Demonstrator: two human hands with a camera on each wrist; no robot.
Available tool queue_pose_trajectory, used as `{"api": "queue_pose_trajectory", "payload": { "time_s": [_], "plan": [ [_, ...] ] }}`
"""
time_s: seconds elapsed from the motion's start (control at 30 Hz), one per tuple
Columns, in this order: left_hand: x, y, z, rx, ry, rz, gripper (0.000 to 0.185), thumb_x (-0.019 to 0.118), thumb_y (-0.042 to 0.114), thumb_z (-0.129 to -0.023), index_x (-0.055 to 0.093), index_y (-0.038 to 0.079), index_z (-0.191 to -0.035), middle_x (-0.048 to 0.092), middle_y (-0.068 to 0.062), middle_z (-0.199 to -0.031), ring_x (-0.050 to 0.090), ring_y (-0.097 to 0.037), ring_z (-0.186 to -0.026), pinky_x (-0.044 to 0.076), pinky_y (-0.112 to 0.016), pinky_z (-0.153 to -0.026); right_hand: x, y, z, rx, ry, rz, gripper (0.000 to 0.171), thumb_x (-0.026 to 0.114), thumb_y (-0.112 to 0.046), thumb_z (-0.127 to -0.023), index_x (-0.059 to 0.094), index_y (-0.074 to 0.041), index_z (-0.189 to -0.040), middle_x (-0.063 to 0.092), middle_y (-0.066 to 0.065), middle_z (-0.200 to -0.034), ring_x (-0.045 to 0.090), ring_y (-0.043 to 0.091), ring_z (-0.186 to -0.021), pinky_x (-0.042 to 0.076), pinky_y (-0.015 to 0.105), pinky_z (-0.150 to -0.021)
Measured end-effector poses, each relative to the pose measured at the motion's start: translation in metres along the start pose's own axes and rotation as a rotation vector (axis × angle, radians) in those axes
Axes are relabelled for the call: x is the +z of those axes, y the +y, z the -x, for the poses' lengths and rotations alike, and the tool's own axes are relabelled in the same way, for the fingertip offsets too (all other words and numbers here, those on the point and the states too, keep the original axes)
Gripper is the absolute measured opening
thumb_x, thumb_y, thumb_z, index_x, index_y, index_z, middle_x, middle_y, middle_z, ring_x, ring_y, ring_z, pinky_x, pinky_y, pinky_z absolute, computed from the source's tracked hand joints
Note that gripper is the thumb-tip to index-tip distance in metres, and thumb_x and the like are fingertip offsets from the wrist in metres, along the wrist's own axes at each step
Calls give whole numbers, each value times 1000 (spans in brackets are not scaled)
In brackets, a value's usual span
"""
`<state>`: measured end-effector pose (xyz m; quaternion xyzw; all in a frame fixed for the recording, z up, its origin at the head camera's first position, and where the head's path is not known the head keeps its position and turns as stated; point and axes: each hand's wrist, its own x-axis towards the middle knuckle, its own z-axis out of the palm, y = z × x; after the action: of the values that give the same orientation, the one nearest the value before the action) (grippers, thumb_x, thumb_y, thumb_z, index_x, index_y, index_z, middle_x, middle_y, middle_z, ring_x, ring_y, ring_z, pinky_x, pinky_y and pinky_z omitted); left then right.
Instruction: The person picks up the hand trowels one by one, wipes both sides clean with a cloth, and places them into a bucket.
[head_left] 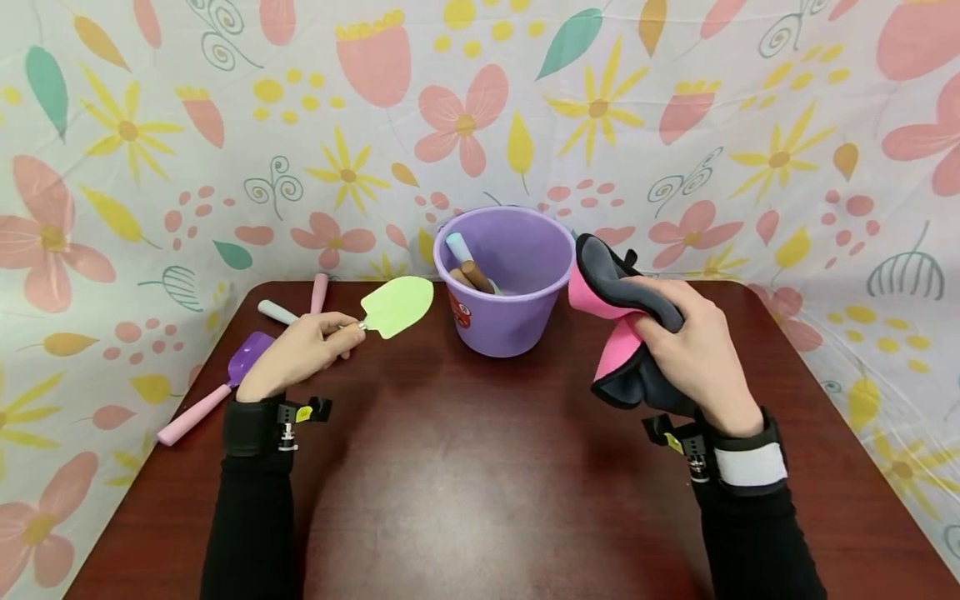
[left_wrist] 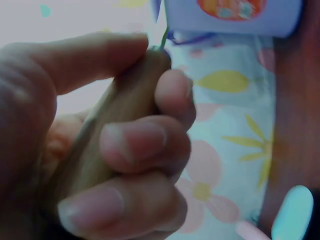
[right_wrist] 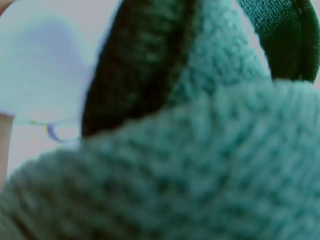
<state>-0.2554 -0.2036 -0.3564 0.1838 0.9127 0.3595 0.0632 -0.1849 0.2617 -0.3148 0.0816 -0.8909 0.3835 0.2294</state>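
Note:
My left hand (head_left: 311,346) grips the wooden handle (left_wrist: 115,130) of a small trowel with a light green blade (head_left: 397,306), held low over the table left of a purple bucket (head_left: 504,327). My fingers curl round the handle in the left wrist view. My right hand (head_left: 693,350) holds a bunched pink and grey glove (head_left: 611,304) in the air just right of the bucket. The glove's knitted fabric (right_wrist: 200,165) fills the right wrist view. Inside the bucket stand a brown handle (head_left: 476,275) and a pale blue one (head_left: 456,246).
A purple scoop with a pink handle (head_left: 213,390) lies at the table's left edge. Behind my left hand lie a pale grey-blue handle (head_left: 277,312) and a pink handle (head_left: 320,292). A floral cloth (head_left: 480,108) walls in the dark red table (head_left: 480,483).

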Motion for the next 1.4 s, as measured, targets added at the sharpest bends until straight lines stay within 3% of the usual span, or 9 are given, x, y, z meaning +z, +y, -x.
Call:
{"api": "queue_pose_trajectory", "payload": {
  "time_s": [0.2, 0.43, 0.5, 0.6, 0.73, 0.87, 1.0, 1.1, 1.4],
  "plan": [
    [5, 26, 2, 81, -66, -2, 27, 59, 39, -98, 68, 16, -110, 64, -4, -83, 57, -20, -74, 47, -35, -68, 13, -20, -4, -84, 20, -47, 40, 64, 2, -84, 71, -22, -115, 61, -6, -123, 53, 12, -113, 36, 24, -89],
    [23, 52, -8, 170, -80, -34, 26, 64, 36, -96, 71, 14, -109, 66, 3, -88, 57, -15, -75, 47, -34, -68, 30, -30, -5, -189, -6, -82, 38, 64, 8, -81, 72, -13, -111, 58, 1, -129, 53, 23, -118, 39, 40, -91],
    [29, 60, -12, 193, -86, -35, 23, 64, 36, -96, 71, 15, -103, 60, 5, -80, 54, -12, -72, 44, -31, -67, 36, -32, -6, -225, -14, -85, 37, 63, 9, -80, 73, -11, -109, 58, 2, -130, 53, 24, -120, 40, 41, -92],
    [37, 73, -18, 217, -90, -38, 20, 65, 35, -95, 65, 17, -86, 42, 8, -67, 43, -9, -63, 36, -29, -63, 45, -36, -6, -267, -27, -84, 36, 62, 9, -79, 73, -10, -108, 59, 3, -130, 53, 24, -119, 41, 40, -90],
    [48, 89, -24, 242, -98, -30, 30, 65, 33, -95, 53, 17, -74, 25, 7, -65, 31, -8, -59, 29, -29, -62, 56, -39, -5, -310, -50, -72, 34, 62, 7, -79, 73, -10, -106, 59, 3, -130, 54, 25, -118, 42, 42, -90],
    [60, 103, -31, 253, -93, -44, 21, 65, 33, -95, 62, 18, -80, 33, 9, -62, 37, -7, -59, 33, -28, -61, 66, -42, -1, -330, -88, -7, 33, 66, 5, -80, 73, -11, -107, 58, 2, -133, 53, 26, -112, 46, 44, -82],
    [72, 114, -36, 256, -48, -93, 15, 63, 34, -97, 70, 22, -93, 44, 10, -60, 47, -9, -58, 39, -28, -61, 76, -46, 5, -349, -123, 127, 38, 68, 2, -80, 72, -15, -114, 56, 0, -136, 51, 24, -109, 51, 45, -67],
    [77, 119, -38, 250, -13, -115, 17, 61, 33, -98, 68, 22, -86, 40, 8, -58, 45, -11, -55, 38, -29, -59, 83, -48, 8, -374, -131, 204, 42, 68, 2, -80, 72, -19, -116, 55, -1, -137, 50, 24, -112, 51, 46, -59],
    [81, 121, -40, 261, 8, -112, 15, 61, 29, -98, 70, 22, -88, 41, 8, -59, 47, -11, -57, 38, -29, -60, 92, -46, 8, -391, -90, 271, 26, 69, -5, -85, 75, -17, -107, 60, 3, -132, 51, 27, -114, 53, 47, -64]
  ]
}}
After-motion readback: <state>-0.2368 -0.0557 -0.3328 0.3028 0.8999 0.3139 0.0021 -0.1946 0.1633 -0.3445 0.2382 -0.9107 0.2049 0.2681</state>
